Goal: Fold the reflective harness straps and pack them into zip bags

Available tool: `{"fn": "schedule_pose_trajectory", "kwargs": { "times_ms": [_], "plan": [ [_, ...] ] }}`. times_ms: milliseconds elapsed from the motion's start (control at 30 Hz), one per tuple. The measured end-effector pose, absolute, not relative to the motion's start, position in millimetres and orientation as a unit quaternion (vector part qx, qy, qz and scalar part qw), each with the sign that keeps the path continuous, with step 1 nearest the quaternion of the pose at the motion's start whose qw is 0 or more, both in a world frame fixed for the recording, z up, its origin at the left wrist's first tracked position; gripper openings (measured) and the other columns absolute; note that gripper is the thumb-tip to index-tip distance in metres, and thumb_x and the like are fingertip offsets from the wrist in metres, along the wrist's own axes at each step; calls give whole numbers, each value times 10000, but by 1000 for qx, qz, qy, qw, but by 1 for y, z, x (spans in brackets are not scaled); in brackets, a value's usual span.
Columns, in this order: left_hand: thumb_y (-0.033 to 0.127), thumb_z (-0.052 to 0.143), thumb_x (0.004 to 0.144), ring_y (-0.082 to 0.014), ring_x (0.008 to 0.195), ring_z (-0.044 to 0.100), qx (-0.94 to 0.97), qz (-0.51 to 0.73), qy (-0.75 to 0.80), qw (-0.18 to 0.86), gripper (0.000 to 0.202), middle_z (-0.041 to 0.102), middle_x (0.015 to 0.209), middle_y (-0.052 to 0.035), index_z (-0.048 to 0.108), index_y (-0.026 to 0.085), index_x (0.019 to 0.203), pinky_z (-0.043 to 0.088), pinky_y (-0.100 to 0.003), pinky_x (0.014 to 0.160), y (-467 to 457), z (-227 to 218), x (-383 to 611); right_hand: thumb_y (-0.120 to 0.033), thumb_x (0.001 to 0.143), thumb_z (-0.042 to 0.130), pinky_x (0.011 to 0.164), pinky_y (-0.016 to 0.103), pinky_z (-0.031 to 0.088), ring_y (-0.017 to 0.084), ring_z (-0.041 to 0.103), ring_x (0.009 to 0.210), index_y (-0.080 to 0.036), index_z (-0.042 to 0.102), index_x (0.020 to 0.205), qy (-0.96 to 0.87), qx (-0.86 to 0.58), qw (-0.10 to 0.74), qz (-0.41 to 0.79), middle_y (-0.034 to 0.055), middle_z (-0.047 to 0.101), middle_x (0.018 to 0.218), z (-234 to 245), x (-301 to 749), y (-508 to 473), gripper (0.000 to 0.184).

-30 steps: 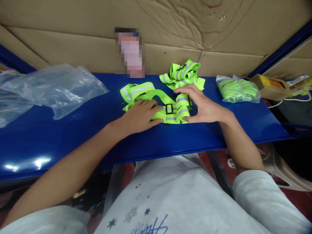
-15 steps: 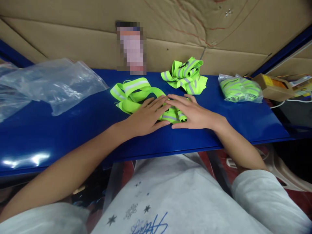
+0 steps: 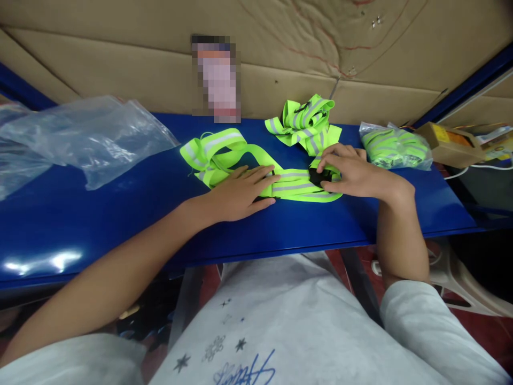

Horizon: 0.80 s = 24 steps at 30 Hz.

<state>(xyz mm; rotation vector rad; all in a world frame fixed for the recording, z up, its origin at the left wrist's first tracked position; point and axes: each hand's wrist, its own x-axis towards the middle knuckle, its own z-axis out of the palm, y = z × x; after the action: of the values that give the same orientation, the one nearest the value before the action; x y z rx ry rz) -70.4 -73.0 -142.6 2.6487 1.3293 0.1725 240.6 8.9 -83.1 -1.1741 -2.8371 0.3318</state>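
A neon-green reflective strap (image 3: pixel 298 187) with grey stripes lies on the blue table, its right part laid flat in side-by-side bands and its left part in loose loops. My left hand (image 3: pixel 244 192) rests open on the flat bands, fingers stretched and pressing down. At the strap's right end, my right hand (image 3: pixel 348 171) is bent, with thumb and fingers closed around a black piece (image 3: pixel 316 176) and the green band beside it. My palm and fingers partly hide that end. Just behind my right hand sits a crumpled bundle of similar reflective strap (image 3: pixel 306 125).
Clear plastic bags (image 3: pixel 96 139) lie on the left of the blue table (image 3: pixel 132 214). On the right are a bagged green strap (image 3: pixel 395 147) and a small cardboard box (image 3: pixel 449 144). A blurred-out upright object (image 3: pixel 218 80) leans on the cardboard backing.
My right hand has moved right, away from my left hand, and its fingers have curled at the strap's end. The flat bands now stretch out between both hands. My left hand stays nearly in place.
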Motion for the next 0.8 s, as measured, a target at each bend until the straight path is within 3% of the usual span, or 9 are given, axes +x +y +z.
{"fn": "schedule_pose_trajectory", "kwargs": {
  "times_ms": [200,333,433,500,600,700,800],
  "plan": [
    [489,388,1080,-374,1533,402,886,66,452,85,599,361,1694,-179,435,166,1582,331,-597,1248,-72,-142,-74,-390,827,638,1048,657,354,430,559,1216,-219,686,1086,-912,-405,-3,71,152,601,1228,-86,244,8,314],
    [407,496,1013,-402,1525,410,881,74,465,55,537,428,1633,-229,541,118,1463,311,-663,1239,-73,-140,-74,-375,943,559,1069,713,284,451,575,1184,-178,710,1037,-894,-447,22,6,195,660,1141,-86,236,6,265],
    [326,585,937,-410,1542,388,879,105,465,20,485,427,1629,-254,600,89,1360,233,-686,1273,-74,-140,-72,-420,1008,528,1160,683,217,439,519,1335,-183,682,1225,-909,-406,96,-5,191,648,1326,-89,223,2,356],
    [359,578,973,-393,1564,363,884,128,449,17,521,378,1672,-234,568,104,1427,242,-646,1289,-74,-141,-70,-464,1028,517,1179,651,231,410,502,1399,-192,614,1391,-930,-356,86,32,177,610,1450,-95,217,1,464],
    [434,470,1064,-350,1595,324,905,126,404,40,539,332,1719,-160,495,206,1552,283,-594,1290,-73,-146,-69,-473,1062,439,1165,637,282,387,507,1437,-200,561,1491,-939,-328,34,96,182,569,1536,-102,218,5,523],
    [357,398,1090,-313,1553,409,912,121,389,54,452,436,1671,-126,587,232,1480,303,-568,1284,-71,-149,-70,-408,1071,389,1178,636,289,368,498,1467,-228,582,1492,-935,-332,22,121,154,554,1569,-104,229,15,496],
    [309,419,1065,-297,1441,539,905,144,397,49,375,603,1531,-113,718,211,1269,387,-534,1218,-68,-146,-72,-340,1018,475,1168,617,331,358,532,1441,-270,590,1491,-932,-334,13,138,110,575,1559,-101,237,23,491]
  ]
}}
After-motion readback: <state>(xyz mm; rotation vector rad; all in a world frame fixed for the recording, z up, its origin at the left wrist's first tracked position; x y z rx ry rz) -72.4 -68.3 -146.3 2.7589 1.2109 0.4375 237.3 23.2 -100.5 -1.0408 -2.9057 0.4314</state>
